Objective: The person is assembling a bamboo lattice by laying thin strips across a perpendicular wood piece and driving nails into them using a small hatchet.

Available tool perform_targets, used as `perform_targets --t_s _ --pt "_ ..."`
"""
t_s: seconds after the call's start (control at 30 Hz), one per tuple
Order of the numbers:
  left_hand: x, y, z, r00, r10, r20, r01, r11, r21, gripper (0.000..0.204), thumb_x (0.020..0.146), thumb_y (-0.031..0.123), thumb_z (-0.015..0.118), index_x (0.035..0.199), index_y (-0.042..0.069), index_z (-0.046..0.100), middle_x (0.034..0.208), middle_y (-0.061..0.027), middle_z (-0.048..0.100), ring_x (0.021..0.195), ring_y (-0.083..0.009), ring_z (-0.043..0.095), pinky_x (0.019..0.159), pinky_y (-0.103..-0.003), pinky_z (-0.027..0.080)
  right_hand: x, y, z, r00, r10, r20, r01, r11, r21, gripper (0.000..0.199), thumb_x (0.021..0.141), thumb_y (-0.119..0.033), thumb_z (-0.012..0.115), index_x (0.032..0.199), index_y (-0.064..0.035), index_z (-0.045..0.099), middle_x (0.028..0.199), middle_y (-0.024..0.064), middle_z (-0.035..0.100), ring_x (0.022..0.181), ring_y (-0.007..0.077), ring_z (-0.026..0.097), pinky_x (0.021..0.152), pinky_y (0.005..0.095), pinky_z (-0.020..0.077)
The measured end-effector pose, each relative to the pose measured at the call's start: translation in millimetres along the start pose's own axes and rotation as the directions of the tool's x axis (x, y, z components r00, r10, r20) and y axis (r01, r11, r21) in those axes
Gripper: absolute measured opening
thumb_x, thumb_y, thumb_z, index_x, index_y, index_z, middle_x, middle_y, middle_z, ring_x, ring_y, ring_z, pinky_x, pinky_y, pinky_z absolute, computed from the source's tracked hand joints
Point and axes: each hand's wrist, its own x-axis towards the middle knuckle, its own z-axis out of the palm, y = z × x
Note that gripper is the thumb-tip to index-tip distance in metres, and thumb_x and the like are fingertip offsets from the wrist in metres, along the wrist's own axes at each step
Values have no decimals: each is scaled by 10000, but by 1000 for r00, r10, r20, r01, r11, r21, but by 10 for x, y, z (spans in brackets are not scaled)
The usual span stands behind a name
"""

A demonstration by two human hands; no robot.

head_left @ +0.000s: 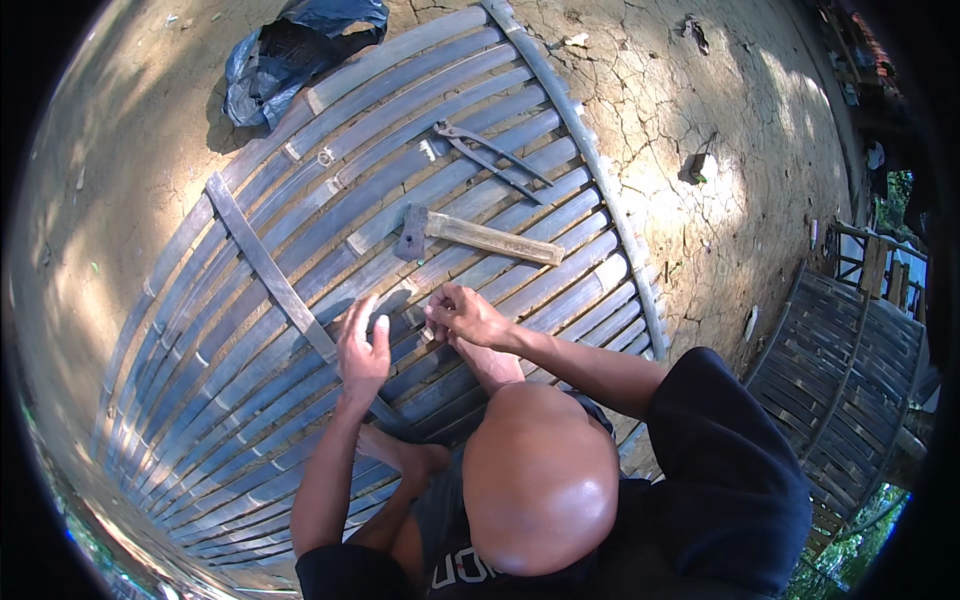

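Note:
Over a platform of grey bamboo slats (370, 195), my two hands are close together in front of my raised, bare right knee. My left hand (364, 350) is open, its fingers stretched forward and its thumb apart. The fingers of my right hand (468, 316) are curled into a pinch just above my foot (490, 366); whatever they may hold is too small to make out. Just beyond the hands lies a hammer (490, 240) with a dark, blocky metal head and a wooden handle. Farther off, metal pincers (495, 162) rest on the slats with their handles apart.
A flat wooden strip (265, 260) crosses the slats on the left, and a long pole (585, 140) borders them on the right. Beyond the platform, a crumpled dark plastic bag (265, 75) sits on cracked earth (660, 90). Another slatted bamboo panel (840, 370) stands far right.

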Motion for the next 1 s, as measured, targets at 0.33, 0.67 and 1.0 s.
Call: perform_targets --t_s 0.33,0.67,1.0 --pt "-93 298 285 962 -236 139 274 824 -496 408 895 -114 546 1275 23 599 962 -53 673 866 -100 612 794 -270 516 176 -74 199 998 27 58 -36 986 165 276 1002 -266 633 996 7 593 768 58 608 689 115 577 622 294 481" --pt "-394 -378 -16 829 -542 -141 378 727 -573 202 994 77 593 1159 22 697 961 -17 713 871 -89 667 765 -234 522 247 33 -785 760 -635 -140 118 346 -931 594 884 -198 702 1412 -77 459 1309 226 488 1163 423 460 988 501 388" --pt "-595 -730 -266 720 -553 -419 299 793 -531 221 1022 112 571 1152 -10 702 1070 -76 692 869 -119 665 768 -256 543 213 144 -989 824 -565 34 278 352 -894 486 967 -157 596 1403 3 450 1194 256 523 1082 423 510 927 516 422"
